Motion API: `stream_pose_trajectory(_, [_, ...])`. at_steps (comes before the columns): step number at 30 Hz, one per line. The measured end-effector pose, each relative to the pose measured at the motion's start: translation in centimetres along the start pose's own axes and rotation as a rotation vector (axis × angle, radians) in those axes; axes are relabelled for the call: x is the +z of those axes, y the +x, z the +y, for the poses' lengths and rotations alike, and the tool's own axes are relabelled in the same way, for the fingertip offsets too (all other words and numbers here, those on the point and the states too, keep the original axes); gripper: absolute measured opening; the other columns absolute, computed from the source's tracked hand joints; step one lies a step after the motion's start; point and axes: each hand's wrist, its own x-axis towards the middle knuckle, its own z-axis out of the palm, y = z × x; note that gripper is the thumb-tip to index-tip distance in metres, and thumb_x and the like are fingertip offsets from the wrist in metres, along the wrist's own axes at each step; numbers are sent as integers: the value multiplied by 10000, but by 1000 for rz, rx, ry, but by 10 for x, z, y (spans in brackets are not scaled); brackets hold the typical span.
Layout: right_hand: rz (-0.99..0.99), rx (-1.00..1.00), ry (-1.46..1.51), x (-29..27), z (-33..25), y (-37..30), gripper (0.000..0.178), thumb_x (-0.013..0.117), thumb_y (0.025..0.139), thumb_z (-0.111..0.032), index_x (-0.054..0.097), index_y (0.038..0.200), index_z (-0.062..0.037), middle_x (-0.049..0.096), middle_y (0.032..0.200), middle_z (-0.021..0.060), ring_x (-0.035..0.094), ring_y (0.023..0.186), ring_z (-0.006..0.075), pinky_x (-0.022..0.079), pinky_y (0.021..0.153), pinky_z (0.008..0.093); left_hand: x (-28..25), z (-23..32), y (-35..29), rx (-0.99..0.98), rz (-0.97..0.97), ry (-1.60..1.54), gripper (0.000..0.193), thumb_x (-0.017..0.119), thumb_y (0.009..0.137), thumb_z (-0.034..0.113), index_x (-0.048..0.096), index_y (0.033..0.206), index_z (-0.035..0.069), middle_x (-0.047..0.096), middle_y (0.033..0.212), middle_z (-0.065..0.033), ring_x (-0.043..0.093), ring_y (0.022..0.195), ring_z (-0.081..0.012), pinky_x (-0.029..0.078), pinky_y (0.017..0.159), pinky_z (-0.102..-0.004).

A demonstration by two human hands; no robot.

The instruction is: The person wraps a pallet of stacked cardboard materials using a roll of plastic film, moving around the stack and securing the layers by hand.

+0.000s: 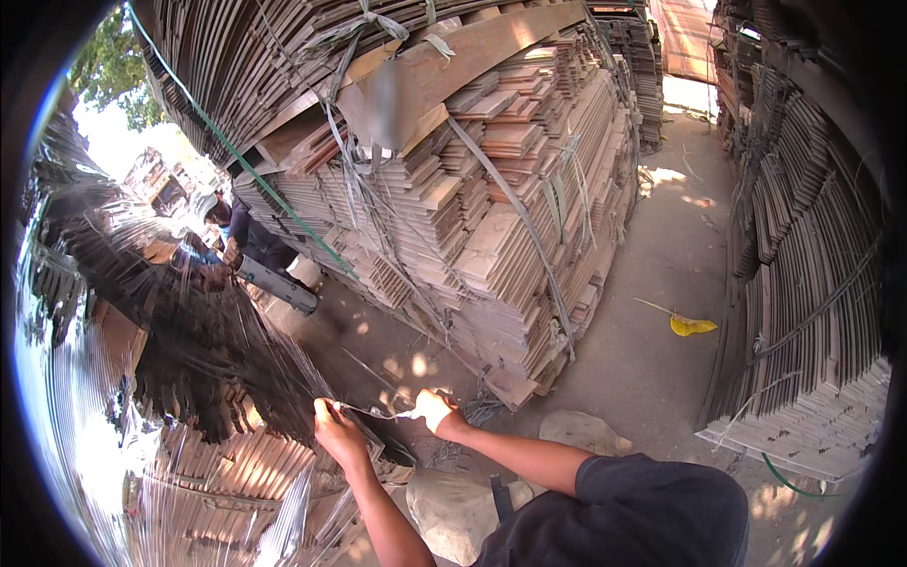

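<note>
Thin whitish strand (378, 413), twisted, spanning left hand (339, 434) to right hand (439, 413)

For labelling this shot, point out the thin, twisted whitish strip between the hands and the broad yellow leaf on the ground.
Thin, twisted whitish strip (378, 413): head view, middle of its exposed stretch.
Broad yellow leaf (693, 326): head view, middle of its blade.

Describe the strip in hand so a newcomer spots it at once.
Find the central board stack, then go left from its bottom corner to the right hand and left hand. A thin, pale strip runs between them. Unlike the wide, clear film at far left, it is narrow and gripped in both hands.
</note>
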Motion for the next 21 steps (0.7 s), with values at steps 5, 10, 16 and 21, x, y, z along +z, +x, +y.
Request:
stream_pose_trajectory(5, [65, -182, -252, 3, 54, 13, 45, 628, 943, -83, 628, 987, -75, 684, 930, 158, 689, 942, 365, 541, 798, 461, 13, -1, 0, 51, 16, -37, 82, 623, 955, -14, 565, 1006, 11, 680, 879, -257, 667, 841, -484, 494, 707, -534])
stream_pose_trajectory(10, [-19, 171, 67, 4, 37, -3, 72, 620, 1002, -75, 610, 1071, -94, 742, 974, 163, 722, 964, 389, 529, 795, 475, 7, -16, -3, -10, -19, 99, 82, 632, 963, -23, 587, 1014, 24, 704, 884, -236, 707, 889, -456, 538, 735, -490])
stream_pose_trajectory(16, [-15, 134, 134, 8, 56, -2, 47, 586, 1041, -70, 580, 1050, -25, 773, 934, 125, 726, 857, 238, 537, 768, 397, 3, -20, -2, -45, -68, 121, 28, 604, 987, -13, 583, 988, 6, 711, 874, -241, 721, 889, -443, 541, 727, -475])
stream_pose_trajectory(21, [-66, 222, 211, 4, 59, -6, 64, 566, 1046, -78, 578, 1062, -17, 790, 943, 112, 759, 922, 264, 539, 847, 396, 4, -16, -3, -35, -78, 88, 21, 583, 998, -18, 578, 989, 0, 716, 875, -234, 737, 882, -420, 546, 726, -457])
